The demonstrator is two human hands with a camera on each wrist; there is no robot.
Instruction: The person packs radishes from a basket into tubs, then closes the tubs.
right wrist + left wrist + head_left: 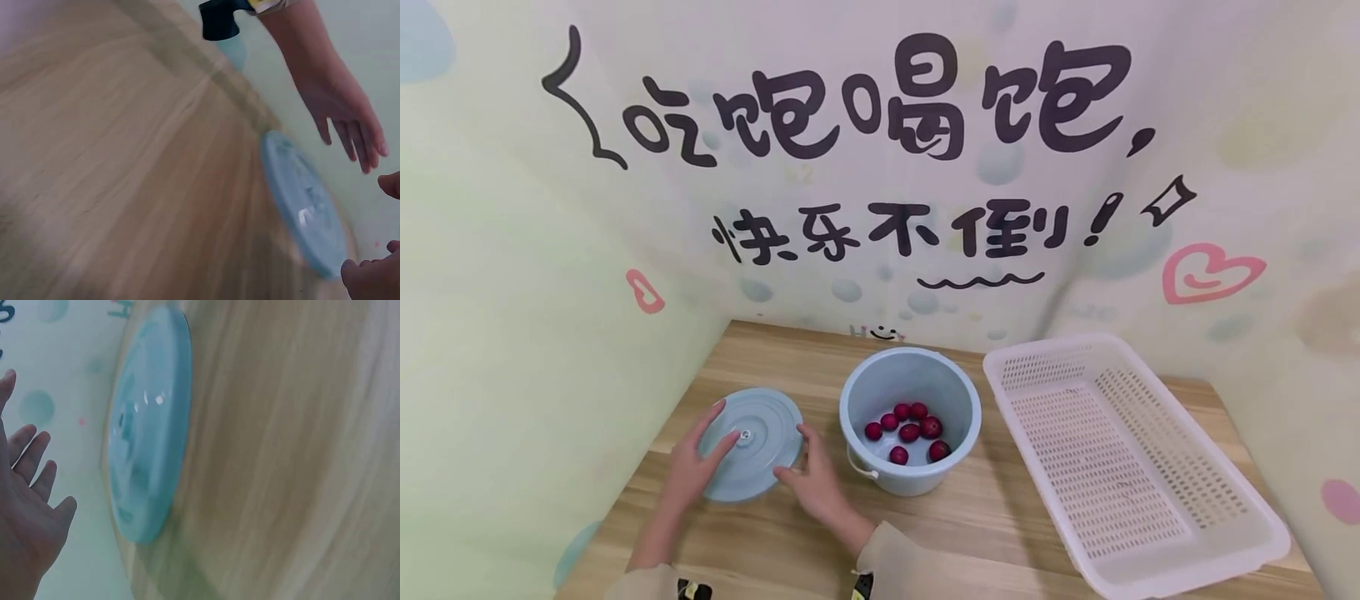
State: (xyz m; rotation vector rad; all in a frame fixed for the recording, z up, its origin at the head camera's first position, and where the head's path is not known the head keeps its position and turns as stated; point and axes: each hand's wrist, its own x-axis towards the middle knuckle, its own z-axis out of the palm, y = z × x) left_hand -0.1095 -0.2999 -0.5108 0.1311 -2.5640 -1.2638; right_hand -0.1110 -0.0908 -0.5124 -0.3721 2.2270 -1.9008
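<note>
A round light-blue lid (758, 475) with a small knob lies on the wooden table at the left; its glossy side shows in the left wrist view (150, 425). My left hand (691, 467) is at the lid's left side, fingers stretched and apart, the thumb near the knob. At the right rim is my right hand (817, 485), its thumb and fingers spread. From the left wrist, the left hand (28, 512) appears loose, holding nothing. In the right wrist view, part of the right hand (375, 278) shows beside the lid (303, 206).
Right of the lid stands a light-blue bucket (910, 482) with a handle, several small dark red round fruits (909, 432) inside. A white perforated plastic basket (1060, 521) occupies the table's right side. Printed cloth walls (865, 183) enclose the wooden table (1000, 533).
</note>
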